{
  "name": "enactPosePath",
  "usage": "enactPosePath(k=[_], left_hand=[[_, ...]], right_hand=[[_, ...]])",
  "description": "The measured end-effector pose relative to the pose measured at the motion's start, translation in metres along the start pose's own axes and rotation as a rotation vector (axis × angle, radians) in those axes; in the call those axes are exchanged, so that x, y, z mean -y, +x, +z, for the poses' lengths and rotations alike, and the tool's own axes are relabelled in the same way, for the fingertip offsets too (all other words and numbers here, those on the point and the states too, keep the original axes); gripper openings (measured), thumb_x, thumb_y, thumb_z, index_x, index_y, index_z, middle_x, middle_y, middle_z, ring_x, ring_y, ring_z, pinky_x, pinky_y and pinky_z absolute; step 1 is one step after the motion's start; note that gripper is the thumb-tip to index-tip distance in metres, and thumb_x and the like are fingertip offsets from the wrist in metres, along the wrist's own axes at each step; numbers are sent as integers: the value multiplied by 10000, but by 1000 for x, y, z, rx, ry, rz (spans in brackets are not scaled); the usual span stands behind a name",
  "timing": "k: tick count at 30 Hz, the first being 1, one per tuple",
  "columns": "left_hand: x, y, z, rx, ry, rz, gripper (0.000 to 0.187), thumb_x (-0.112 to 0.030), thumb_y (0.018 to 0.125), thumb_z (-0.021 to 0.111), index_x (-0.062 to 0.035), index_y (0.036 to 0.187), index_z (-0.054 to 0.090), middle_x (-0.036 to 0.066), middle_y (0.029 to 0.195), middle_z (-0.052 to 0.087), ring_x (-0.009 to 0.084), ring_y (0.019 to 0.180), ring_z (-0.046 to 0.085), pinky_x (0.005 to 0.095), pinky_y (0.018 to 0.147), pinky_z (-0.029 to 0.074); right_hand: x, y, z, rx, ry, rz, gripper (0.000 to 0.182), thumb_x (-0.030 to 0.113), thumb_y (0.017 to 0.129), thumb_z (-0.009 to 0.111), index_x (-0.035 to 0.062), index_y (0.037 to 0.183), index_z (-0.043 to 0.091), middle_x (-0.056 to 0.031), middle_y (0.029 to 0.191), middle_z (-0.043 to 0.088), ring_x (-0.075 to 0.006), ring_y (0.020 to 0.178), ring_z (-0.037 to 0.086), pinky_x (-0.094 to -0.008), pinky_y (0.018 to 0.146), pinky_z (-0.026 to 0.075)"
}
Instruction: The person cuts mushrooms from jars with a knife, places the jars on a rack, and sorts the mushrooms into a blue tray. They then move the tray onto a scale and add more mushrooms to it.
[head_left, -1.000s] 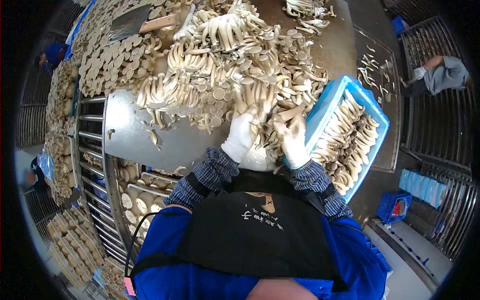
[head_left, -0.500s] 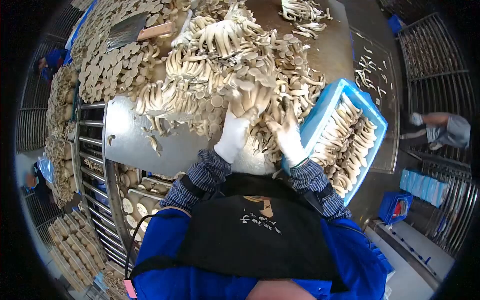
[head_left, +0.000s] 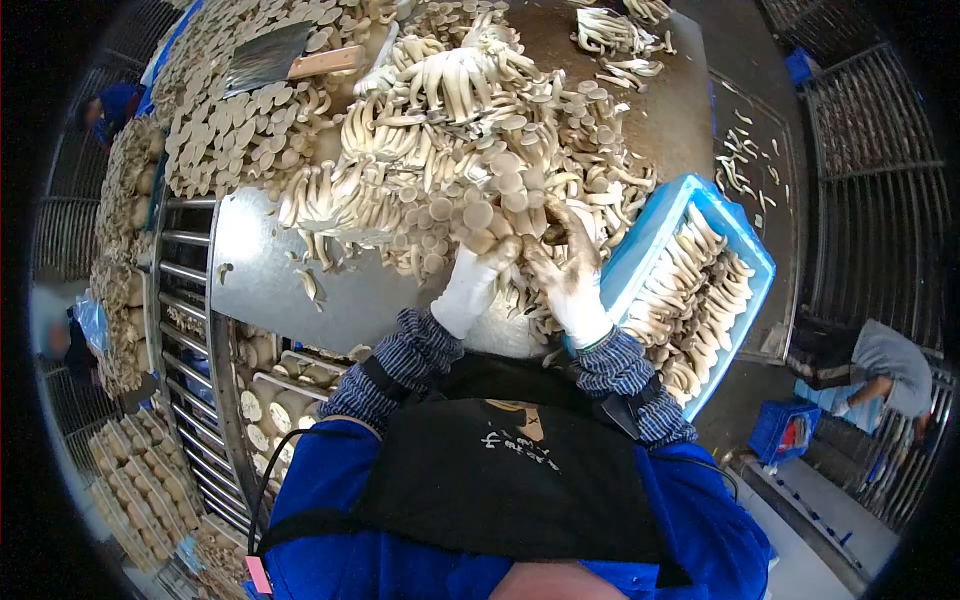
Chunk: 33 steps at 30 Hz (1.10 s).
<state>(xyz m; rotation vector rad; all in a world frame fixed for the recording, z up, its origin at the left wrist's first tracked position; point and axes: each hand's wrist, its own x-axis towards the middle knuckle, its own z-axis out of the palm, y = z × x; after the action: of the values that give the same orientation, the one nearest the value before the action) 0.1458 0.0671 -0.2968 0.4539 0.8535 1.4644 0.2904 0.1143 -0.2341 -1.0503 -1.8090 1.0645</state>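
One gloved hand, the left hand (head_left: 473, 284), pinches a brown-capped mushroom cluster (head_left: 481, 217) at its twelve o'clock; the right hand (head_left: 572, 282) curves at the cluster's four o'clock, hold unclear. Squeezing hard could split the cluster.

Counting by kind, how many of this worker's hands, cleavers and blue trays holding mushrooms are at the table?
Hands: 2 (left hand, right hand)
Cleaver: 1
Tray: 1
Total: 4
Mushrooms: too many to count

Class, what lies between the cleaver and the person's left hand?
Heaped mushrooms lie between the cleaver and the left hand, as the head view shows.
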Motion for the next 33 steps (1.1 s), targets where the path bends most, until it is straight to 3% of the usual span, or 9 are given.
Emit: enactPosePath(k=[7, 11, 13, 15, 19, 23, 25, 29, 33], left_hand=[[-4, 12, 20, -28, 34, 214, 377, -51, 924, 638, -47, 1286, 531, 41, 1170, 623, 149, 1034, 605, 310, 902, 507], [-6, 14, 12, -51, -172, 70, 320, -83, 953, 609, -65, 1263, 533, 53, 1124, 632, 186, 977, 641, 365, 830, 564], [-7, 13, 9, -15, -234, -15, 501, -171, 1001, 539, -57, 1443, 334, 104, 1365, 511, 214, 1176, 566, 377, 975, 497], [-3, 15, 2, -41, -270, -15, 466, -192, 1004, 538, -58, 1420, 376, 96, 1345, 531, 210, 1155, 578, 369, 958, 505], [-2, 18, -3, 44, -128, 143, 329, -194, 978, 591, -77, 1274, 508, 42, 1216, 592, 180, 1091, 581, 354, 903, 509], [-8, 7, 6, 16, 91, 206, 486, -93, 899, 665, -41, 1336, 459, 56, 1227, 582, 162, 1128, 569, 310, 967, 471], [-4, 5, 9, -144, 423, 275, 633, -40, 849, 708, -35, 1396, 388, 78, 1286, 561, 168, 1167, 556, 317, 976, 480], [-1, 1, 22, -79, 476, 473, 621, -18, 861, 697, -22, 1394, 380, 119, 1330, 543, 203, 1204, 542, 324, 1015, 457], [-10, -5, 26, -142, 440, 330, 598, 16, 849, 676, -20, 1382, 407, 94, 1305, 560, 185, 1146, 572, 305, 964, 491]], right_hand=[[-52, -3, 13, 32, 104, 29, 599, 132, 875, 691, -49, 1373, 412, -253, 1298, 526, -352, 1233, 514, -399, 1042, 407], [-42, 7, 4, 116, 42, 70, 624, 128, 875, 691, -71, 1385, 390, -257, 1269, 525, -345, 1198, 521, -378, 1032, 409], [-27, 2, 5, 78, 111, 73, 604, 108, 876, 689, -68, 1376, 400, -233, 1266, 525, -312, 1191, 516, -363, 1031, 405], [-42, -3, 16, -66, 247, 105, 569, 90, 876, 688, -55, 1358, 421, -195, 1268, 534, -270, 1201, 502, -353, 1038, 396], [-30, 2, 15, -75, 313, 111, 544, 88, 896, 671, -34, 1366, 426, -173, 1273, 529, -235, 1215, 484, -341, 1044, 383], [-22, -1, 14, -140, 359, 34, 554, 127, 908, 669, -28, 1378, 418, -160, 1274, 508, -234, 1231, 468, -353, 1048, 380], [-19, -2, 15, -78, 339, -41, 701, 212, 913, 665, -28, 1459, 295, -179, 1401, 430, -284, 1287, 438, -386, 1094, 345], [-29, -13, 23, -87, 588, 63, 808, 134, 880, 692, -12, 1494, 187, -179, 1479, 331, -290, 1342, 378, -392, 1121, 328], [-24, -5, 20, -84, 528, 157, 854, 114, 840, 741, -20, 1486, 200, -200, 1468, 321, -293, 1341, 366, -398, 1113, 337]])
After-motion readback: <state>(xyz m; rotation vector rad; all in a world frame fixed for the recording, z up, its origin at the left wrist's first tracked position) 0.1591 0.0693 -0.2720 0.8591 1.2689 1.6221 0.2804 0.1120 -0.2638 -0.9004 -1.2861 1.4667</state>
